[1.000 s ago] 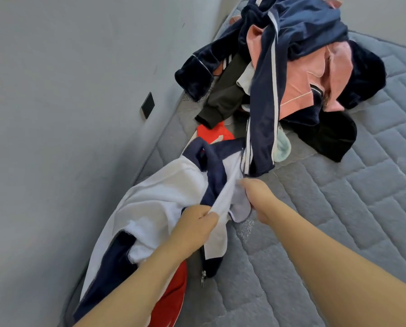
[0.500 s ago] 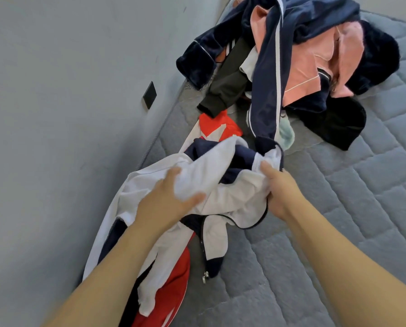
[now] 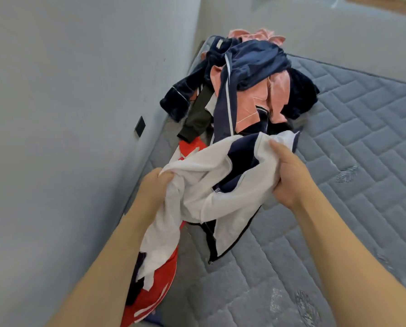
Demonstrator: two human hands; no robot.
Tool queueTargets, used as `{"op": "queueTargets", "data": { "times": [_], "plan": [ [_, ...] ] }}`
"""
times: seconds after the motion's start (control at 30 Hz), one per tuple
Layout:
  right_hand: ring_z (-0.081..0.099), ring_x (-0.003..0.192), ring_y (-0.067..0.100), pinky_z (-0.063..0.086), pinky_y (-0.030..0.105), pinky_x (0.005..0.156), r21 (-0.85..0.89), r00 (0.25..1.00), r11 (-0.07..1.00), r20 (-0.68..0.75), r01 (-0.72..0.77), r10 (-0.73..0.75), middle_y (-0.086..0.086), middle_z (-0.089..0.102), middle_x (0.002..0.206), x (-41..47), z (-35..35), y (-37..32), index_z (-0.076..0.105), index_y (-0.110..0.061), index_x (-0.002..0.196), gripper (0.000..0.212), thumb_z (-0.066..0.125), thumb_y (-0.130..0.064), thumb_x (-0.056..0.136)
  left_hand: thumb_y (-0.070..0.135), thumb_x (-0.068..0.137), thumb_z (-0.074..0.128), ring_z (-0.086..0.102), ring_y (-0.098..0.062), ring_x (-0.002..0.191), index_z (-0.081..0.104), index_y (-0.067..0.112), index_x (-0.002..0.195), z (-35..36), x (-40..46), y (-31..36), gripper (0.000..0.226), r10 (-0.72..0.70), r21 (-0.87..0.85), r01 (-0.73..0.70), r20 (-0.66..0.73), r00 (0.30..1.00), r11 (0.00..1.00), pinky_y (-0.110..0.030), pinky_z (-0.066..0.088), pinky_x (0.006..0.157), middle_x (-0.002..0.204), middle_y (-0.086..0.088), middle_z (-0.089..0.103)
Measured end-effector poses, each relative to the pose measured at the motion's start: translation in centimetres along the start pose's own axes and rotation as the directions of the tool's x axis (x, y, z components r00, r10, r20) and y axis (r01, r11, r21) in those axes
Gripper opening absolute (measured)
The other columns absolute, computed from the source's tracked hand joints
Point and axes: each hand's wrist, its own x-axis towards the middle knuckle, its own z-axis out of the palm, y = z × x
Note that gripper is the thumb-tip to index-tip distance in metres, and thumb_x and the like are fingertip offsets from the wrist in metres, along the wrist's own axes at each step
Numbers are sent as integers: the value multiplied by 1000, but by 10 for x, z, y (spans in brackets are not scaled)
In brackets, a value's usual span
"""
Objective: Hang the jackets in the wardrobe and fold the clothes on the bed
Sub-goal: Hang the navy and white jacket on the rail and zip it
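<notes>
The job looks like it has only just begun. The bed [image 3: 339, 208] is gray and quilted, and no folded clothes show on it. No wardrobe can be seen. A big pile of clothes [image 3: 242, 86] sits at the far end of the bed by the wall, all mixed up in dark blue, pink and black. Closer in, at the wall side of the bed, a white jacket [image 3: 211, 185] with dark blue and red parts is held up, bunched and floppy, its zipper edge hanging down. The left hand [image 3: 154, 185] grips one bunch of it. The right hand [image 3: 289, 175] grips the other side.
</notes>
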Motion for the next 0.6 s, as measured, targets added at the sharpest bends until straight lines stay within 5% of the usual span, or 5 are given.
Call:
{"op": "queueTargets", "data": {
  "times": [0.13, 0.27, 0.37, 0.47, 0.6],
  "plan": [
    [71, 82, 17, 55, 28, 65, -138, 986, 978, -31, 158, -163, 3, 75, 90, -53, -16, -60, 66, -16, 106, 16, 63, -21, 92, 25, 89, 50, 55, -16, 75, 58, 18, 91, -3, -47, 27, 11, 132, 390, -230, 261, 956, 892, -29, 41, 62, 83, 1, 58],
    [65, 82, 11, 49, 28, 71, -311, 931, 903, -115, 296, -346, -4, 70, 88, -109, -41, -113, 66, -22, 96, 10, 66, -15, 89, 41, 85, 58, 58, -9, 85, 58, 27, 100, 10, -98, 60, 21, -114, 537, -467, 732, 672, 702, -23, 47, 67, 94, 9, 58],
    [65, 68, 11, 50, 28, 65, -401, 898, 850, -128, 342, -422, -7, 68, 69, -150, -55, -137, 66, -24, 79, 18, 64, -9, 88, 31, 86, 60, 61, -11, 87, 57, 27, 107, 33, -116, 101, 21, 49, 443, -481, 696, 716, 756, -37, 55, 82, 99, 9, 62],
    [61, 62, 12, 46, 25, 60, -474, 865, 794, -122, 380, -487, -5, 63, 62, -194, -71, -153, 68, -11, 76, 9, 62, -9, 82, 18, 86, 63, 51, -16, 118, 37, 29, 140, 63, -128, 162, 61, 331, 202, -516, 567, 754, 832, -34, 48, 94, 139, 5, 45],
    [50, 68, 15, 37, 30, 66, -471, 766, 758, -231, 451, -599, 5, 50, 69, -269, -117, -179, 58, 8, 83, 33, 56, -17, 62, 15, 88, 67, 36, -10, 133, 39, 26, 146, 118, -176, 239, 65, 352, 26, -709, 855, 381, 705, -17, 39, 99, 151, 7, 34]
  ]
}}
